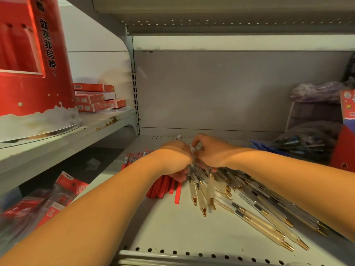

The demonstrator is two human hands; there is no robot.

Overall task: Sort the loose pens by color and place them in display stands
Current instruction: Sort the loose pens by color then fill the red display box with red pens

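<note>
Both hands meet over the middle of a white perforated shelf [172, 231]. My left hand [173, 157] and my right hand [210, 152] together grip a bunch of clear pens with gold tips [200, 194], whose points hang down toward me. Several more clear gold-tipped pens [269, 214] lie fanned out on the shelf under my right forearm. A row of red pens [163, 186] lies under my left hand, partly hidden by the wrist. A heap of blue pens [299, 148] lies at the back right.
A big red round display stand [28, 60] stands on the upper left shelf beside stacked red boxes [95, 97]. Red packets [48, 200] fill the lower left shelf. A red box [345, 143] and a purple bag [317, 92] sit at the right.
</note>
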